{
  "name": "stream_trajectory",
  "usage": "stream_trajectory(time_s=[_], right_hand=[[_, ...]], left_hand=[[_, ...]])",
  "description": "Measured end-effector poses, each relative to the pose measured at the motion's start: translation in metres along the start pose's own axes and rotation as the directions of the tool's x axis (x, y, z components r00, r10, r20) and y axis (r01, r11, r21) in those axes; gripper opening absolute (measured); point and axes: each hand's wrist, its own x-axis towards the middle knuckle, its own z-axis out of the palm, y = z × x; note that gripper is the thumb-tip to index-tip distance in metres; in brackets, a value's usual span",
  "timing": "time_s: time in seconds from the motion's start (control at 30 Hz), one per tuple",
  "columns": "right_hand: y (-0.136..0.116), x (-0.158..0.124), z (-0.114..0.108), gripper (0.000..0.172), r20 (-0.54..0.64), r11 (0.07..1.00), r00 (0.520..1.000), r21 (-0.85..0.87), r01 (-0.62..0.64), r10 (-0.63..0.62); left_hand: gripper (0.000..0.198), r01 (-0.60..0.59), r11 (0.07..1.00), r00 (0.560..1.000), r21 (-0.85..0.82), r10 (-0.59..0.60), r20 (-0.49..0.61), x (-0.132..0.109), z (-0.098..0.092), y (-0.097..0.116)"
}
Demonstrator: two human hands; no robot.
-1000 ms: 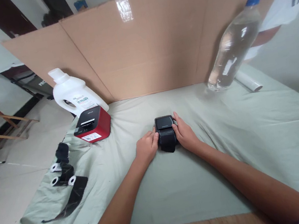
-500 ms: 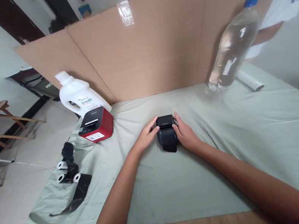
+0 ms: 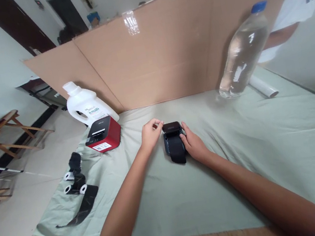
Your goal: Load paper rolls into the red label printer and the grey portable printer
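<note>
A small black boxy device (image 3: 171, 128) with a wide black strip (image 3: 177, 150) hanging down its front stands on the green cloth, in the middle of the head view. My right hand (image 3: 194, 142) grips its right side, fingers along the edge and thumb toward the front. At the upper left corner of the device is my left hand (image 3: 151, 133), its fingers curled and the thumb and forefinger pinched together. Whether anything is between those fingertips I cannot make out.
Left of my hands stand a red and black printer (image 3: 104, 134) and a white jug (image 3: 90, 105). Black strips with white-cored rolls (image 3: 81, 188) lie near the left edge. A large water bottle (image 3: 243, 54) leans against the cardboard (image 3: 160, 64), near a white tube (image 3: 264, 87). A person's sleeve (image 3: 296, 4) shows at right.
My left hand has drawn back from the device's left side, and its fingers have curled into a pinch at the upper corner. My right hand stays on the device. The view has shifted slightly.
</note>
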Motion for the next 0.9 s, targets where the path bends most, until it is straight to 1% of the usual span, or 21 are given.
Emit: stream_trajectory(time_s=[0.03, 0.13, 0.2, 0.23, 0.27, 0.3, 0.33, 0.37, 0.43, 0.47, 0.5, 0.53, 0.57, 0.63, 0.67, 0.73, 0.77, 0.8, 0.83, 0.87, 0.9], right_hand=[[0.0, 0.0, 0.0, 0.063, -0.006, 1.0, 1.0, 0.001, 0.004, -0.004], [0.001, 0.0, 0.0, 0.063, -0.013, 1.0, 1.0, 0.003, 0.0, 0.0], [0.001, 0.0, 0.0, 0.063, -0.009, 1.0, 1.0, 0.008, -0.001, 0.001], [0.002, 0.001, 0.0, 0.063, -0.008, 1.0, 1.0, 0.011, 0.002, -0.002], [0.002, 0.001, 0.0, 0.062, -0.01, 1.0, 1.0, 0.013, 0.006, -0.005], [0.002, 0.001, 0.001, 0.062, -0.013, 1.0, 1.0, 0.014, 0.01, -0.01], [0.003, 0.001, 0.001, 0.061, -0.016, 1.0, 1.0, 0.013, 0.014, -0.013], [0.003, 0.001, 0.001, 0.061, -0.019, 1.0, 1.0, 0.01, 0.016, -0.016], [0.003, 0.001, 0.002, 0.061, -0.022, 1.0, 1.0, 0.003, 0.018, -0.018], [0.003, 0.001, 0.002, 0.061, -0.022, 1.0, 1.0, 0.001, 0.02, -0.02], [0.003, 0.001, 0.002, 0.061, -0.024, 1.0, 0.999, 0.0, 0.023, -0.023], [0.003, 0.001, 0.002, 0.06, -0.025, 1.0, 0.999, 0.002, 0.028, -0.028], [0.002, 0.001, 0.002, 0.06, -0.027, 0.999, 0.999, 0.005, 0.032, -0.032], [0.002, 0.001, 0.001, 0.059, -0.027, 0.999, 0.999, 0.015, 0.041, -0.041], [0.001, 0.001, 0.0, 0.059, -0.025, 0.999, 0.999, 0.019, 0.046, -0.046], [0.001, 0.001, -0.001, 0.059, -0.018, 0.998, 0.998, 0.024, 0.054, -0.053], [0.0, 0.001, -0.001, 0.059, -0.014, 0.998, 0.998, 0.025, 0.054, -0.054], [0.0, 0.001, -0.001, 0.059, -0.013, 0.998, 0.999, 0.024, 0.053, -0.053], [-0.001, 0.001, -0.001, 0.059, -0.015, 0.999, 0.999, 0.023, 0.048, -0.048], [-0.001, 0.001, -0.001, 0.059, -0.018, 0.999, 0.999, 0.021, 0.042, -0.041], [-0.001, 0.001, -0.001, 0.059, -0.019, 0.999, 0.999, 0.021, 0.035, -0.034]], left_hand=[[0.024, -0.025, 0.999, 1.0, 0.034, 0.025, 0.019, -0.004, -0.002, 0.006], [0.028, -0.018, 0.993, 0.997, 0.116, 0.009, 0.075, -0.011, -0.005, 0.016], [0.032, -0.068, 0.993, 0.98, 0.097, 0.048, 0.193, -0.011, -0.007, 0.014], [0.039, -0.103, 0.993, 0.957, 0.054, 0.084, 0.278, -0.011, -0.009, 0.011], [0.047, -0.127, 0.992, 0.923, -0.001, 0.118, 0.367, -0.011, -0.011, 0.007], [0.054, -0.135, 0.99, 0.885, -0.052, 0.144, 0.444, -0.011, -0.014, 0.003], [0.059, -0.131, 0.988, 0.853, -0.086, 0.156, 0.498, -0.01, -0.017, 0.0], [0.062, -0.127, 0.987, 0.832, -0.1, 0.161, 0.531, -0.009, -0.019, -0.001], [0.058, -0.157, 0.984, 0.819, -0.083, 0.176, 0.546, -0.006, -0.023, 0.0], [0.053, -0.194, 0.979, 0.825, -0.058, 0.194, 0.53, -0.004, -0.024, 0.002], [0.047, -0.228, 0.973, 0.842, -0.023, 0.209, 0.498, 0.0, -0.023, 0.005], [0.041, -0.246, 0.969, 0.868, 0.02, 0.211, 0.449, 0.005, -0.021, 0.007], [0.041, -0.24, 0.969, 0.9, 0.063, 0.198, 0.388, 0.01, -0.018, 0.008], [0.051, -0.16, 0.979, 0.956, 0.128, 0.121, 0.268, 0.022, -0.009, 0.009], [0.056, -0.102, 0.984, 0.971, 0.144, 0.067, 0.228, 0.027, -0.004, 0.007], [0.058, -0.004, 0.99, 0.982, 0.143, -0.023, 0.189, 0.035, 0.005, 0.004], [0.055, 0.02, 0.991, 0.986, 0.136, -0.042, 0.162, 0.035, 0.008, 0.002], [0.051, 0.028, 0.991, 0.994, 0.13, -0.042, 0.106, 0.033, 0.009, 0.001], [0.046, 0.02, 0.991, 0.999, 0.131, -0.024, 0.022, 0.029, 0.009, 0.0], [0.042, 0.001, 0.99, 0.997, 0.142, 0.009, -0.073, 0.023, 0.008, 0.001], [0.039, -0.028, 0.986, 0.988, 0.162, 0.052, -0.145, 0.016, 0.005, 0.002]])
